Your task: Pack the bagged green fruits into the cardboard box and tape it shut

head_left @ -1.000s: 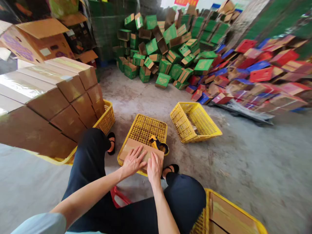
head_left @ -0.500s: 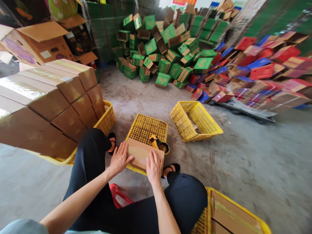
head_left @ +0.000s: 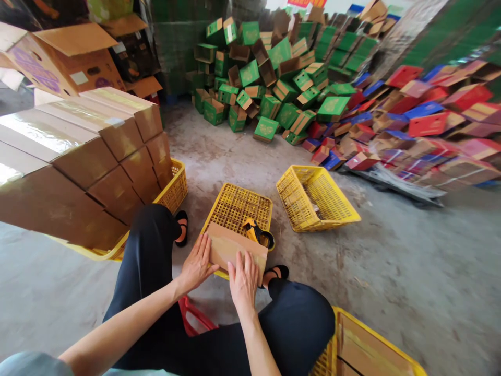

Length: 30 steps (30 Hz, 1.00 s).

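Observation:
A brown cardboard box (head_left: 227, 246) with tape along its top lies between my knees, on an upturned yellow plastic crate (head_left: 245, 201). At the box's left end rests my left hand (head_left: 197, 262), fingers stretched out and the thumb apart. My right hand (head_left: 243, 277) lies flat on the right part of the box top, its fingers spread. Just behind the box's right end, a yellow and black tape dispenser (head_left: 258, 233) sits on the crate.
Taped brown boxes (head_left: 113, 162) are stacked in a yellow crate at my left. Another yellow crate (head_left: 317, 198) stands front right, and one with boxes (head_left: 376, 344) is by my right knee. Green cartons (head_left: 270, 107) and red and blue cartons (head_left: 426, 122) lie heaped behind.
My right hand has slid a little left over the box top, toward its middle. The left hand stays at the left end. The whole view has shifted slightly.

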Available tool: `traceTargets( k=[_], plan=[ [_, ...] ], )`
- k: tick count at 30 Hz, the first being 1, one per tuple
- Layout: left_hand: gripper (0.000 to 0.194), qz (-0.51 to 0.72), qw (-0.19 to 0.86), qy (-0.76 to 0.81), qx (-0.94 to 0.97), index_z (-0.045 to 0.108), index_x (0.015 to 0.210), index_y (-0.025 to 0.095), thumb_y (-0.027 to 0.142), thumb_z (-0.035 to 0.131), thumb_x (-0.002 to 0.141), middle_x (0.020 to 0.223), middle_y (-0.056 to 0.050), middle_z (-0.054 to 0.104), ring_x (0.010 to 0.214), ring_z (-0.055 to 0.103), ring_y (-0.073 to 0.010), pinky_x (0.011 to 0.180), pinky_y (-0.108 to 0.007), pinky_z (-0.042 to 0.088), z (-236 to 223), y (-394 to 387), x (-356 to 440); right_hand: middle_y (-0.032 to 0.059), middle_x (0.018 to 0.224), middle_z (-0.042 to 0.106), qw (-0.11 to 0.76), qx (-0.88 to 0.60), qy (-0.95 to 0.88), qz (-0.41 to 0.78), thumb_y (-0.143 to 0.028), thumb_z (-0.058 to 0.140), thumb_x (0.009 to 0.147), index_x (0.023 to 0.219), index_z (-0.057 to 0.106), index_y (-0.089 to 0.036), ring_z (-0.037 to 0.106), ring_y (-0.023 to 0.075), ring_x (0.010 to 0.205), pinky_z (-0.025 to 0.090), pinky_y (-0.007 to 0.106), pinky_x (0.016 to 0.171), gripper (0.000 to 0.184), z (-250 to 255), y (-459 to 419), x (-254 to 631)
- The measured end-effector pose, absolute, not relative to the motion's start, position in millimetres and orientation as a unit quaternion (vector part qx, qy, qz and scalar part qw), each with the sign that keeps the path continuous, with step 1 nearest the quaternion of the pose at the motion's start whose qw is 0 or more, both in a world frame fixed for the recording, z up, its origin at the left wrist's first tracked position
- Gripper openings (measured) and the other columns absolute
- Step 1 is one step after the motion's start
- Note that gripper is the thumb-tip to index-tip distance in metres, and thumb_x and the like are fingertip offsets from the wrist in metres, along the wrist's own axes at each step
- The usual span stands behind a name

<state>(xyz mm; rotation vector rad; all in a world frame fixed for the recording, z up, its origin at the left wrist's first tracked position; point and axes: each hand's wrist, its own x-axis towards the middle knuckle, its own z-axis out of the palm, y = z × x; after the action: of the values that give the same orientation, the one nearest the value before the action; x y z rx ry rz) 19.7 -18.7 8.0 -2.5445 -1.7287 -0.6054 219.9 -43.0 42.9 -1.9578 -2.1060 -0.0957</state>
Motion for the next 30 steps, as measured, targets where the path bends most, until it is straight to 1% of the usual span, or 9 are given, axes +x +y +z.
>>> traceTargets(
  k=[2,4,6,13,18,21,24,27,30],
  plan=[
    [0.103,-0.196,-0.005,-0.553,-0.81,0.002,0.166,0.0,0.071,0.039,0.101,0.168,-0.031,0.02,0.157,0.022,-0.0426,0.121,-0.054,0.037,8.2,-18.5,20.4,0.0199,0.148,0.059,0.143,-0.669,-0.729,-0.027,-0.048,0.035,0.109,0.144,0.06,-0.013,0.057,0.0348,0.131,0.043,0.052,0.109,0.055,45.9,-44.9,221.4],
    [0.102,-0.196,-0.015,-0.558,-0.806,0.002,0.166,0.0,0.069,0.041,0.101,0.169,-0.03,0.019,0.158,0.02,-0.0425,0.121,-0.053,0.037,9.0,-18.7,21.0,0.0183,0.144,0.062,0.152,-0.66,-0.735,-0.026,-0.046,0.035,0.11,0.141,0.062,-0.013,0.059,0.032,0.127,0.044,0.047,0.108,0.053,47.4,-43.8,224.9],
    [0.099,-0.197,-0.027,-0.563,-0.802,0.003,0.166,0.001,0.067,0.041,0.102,0.169,-0.03,0.018,0.158,0.02,-0.0419,0.121,-0.054,0.037,9.8,-18.8,21.4,0.0172,0.142,0.063,0.149,-0.654,-0.741,-0.029,-0.045,0.036,0.11,0.139,0.063,-0.013,0.06,0.0307,0.124,0.045,0.044,0.106,0.05,48.5,-40.8,228.5],
    [0.102,-0.197,-0.049,-0.565,-0.8,0.009,0.165,-0.001,0.07,0.043,0.1,0.169,-0.03,0.018,0.158,0.018,-0.0421,0.123,-0.054,0.034,11.9,-15.6,22.2,0.0164,0.138,0.065,0.086,-0.654,-0.75,-0.036,-0.047,0.032,0.11,0.143,0.062,-0.02,0.061,0.0306,0.115,0.045,0.044,0.096,0.052,57.5,-27.7,232.4],
    [0.1,-0.196,-0.067,-0.573,-0.793,0.012,0.164,0.0,0.068,0.046,0.1,0.17,-0.03,0.016,0.159,0.016,-0.0408,0.124,-0.054,0.033,12.5,-14.3,23.1,0.0184,0.137,0.064,0.089,-0.687,-0.72,-0.032,-0.049,0.032,0.109,0.148,0.059,-0.023,0.058,0.033,0.113,0.044,0.048,0.095,0.054,55.0,-22.4,220.5],
    [0.101,-0.202,-0.075,-0.572,-0.792,0.013,0.164,-0.001,0.068,0.048,0.099,0.17,-0.03,0.015,0.16,0.013,-0.0401,0.124,-0.053,0.033,11.8,-14.9,22.4,0.0226,0.14,0.06,0.109,-0.714,-0.691,-0.032,-0.053,0.033,0.108,0.151,0.055,-0.018,0.055,0.0387,0.121,0.041,0.057,0.102,0.06,47.1,-24.2,204.3],
    [0.098,-0.213,-0.087,-0.565,-0.792,0.012,0.164,0.0,0.064,0.049,0.1,0.17,-0.029,0.013,0.16,0.01,-0.0395,0.124,-0.054,0.034,10.8,-16.3,20.1,0.0253,0.154,0.05,0.123,-0.713,-0.69,-0.001,-0.055,0.029,0.107,0.156,0.047,-0.012,0.042,0.0435,0.142,0.033,0.065,0.112,0.068,38.2,-26.3,183.5],
    [0.088,-0.221,-0.102,-0.554,-0.796,0.014,0.164,-0.001,0.049,0.051,0.101,0.171,-0.029,0.012,0.161,0.007,-0.039,0.125,-0.055,0.033,9.8,-17.1,16.9,0.0232,0.162,0.042,0.126,-0.69,-0.71,0.063,-0.055,0.025,0.108,0.159,0.041,-0.009,0.03,0.0414,0.153,0.029,0.064,0.118,0.07,33.7,-23.0,160.9],
    [0.077,-0.219,-0.101,-0.532,-0.812,0.019,0.163,-0.001,0.03,0.049,0.098,0.17,-0.028,0.016,0.161,0.006,-0.0379,0.126,-0.056,0.029,8.9,-16.3,14.5,0.0216,0.163,0.041,0.124,-0.68,-0.713,0.116,-0.052,0.025,0.109,0.158,0.042,-0.007,0.029,0.0383,0.155,0.028,0.06,0.122,0.069,38.5,-14.2,140.6]
  ],
)
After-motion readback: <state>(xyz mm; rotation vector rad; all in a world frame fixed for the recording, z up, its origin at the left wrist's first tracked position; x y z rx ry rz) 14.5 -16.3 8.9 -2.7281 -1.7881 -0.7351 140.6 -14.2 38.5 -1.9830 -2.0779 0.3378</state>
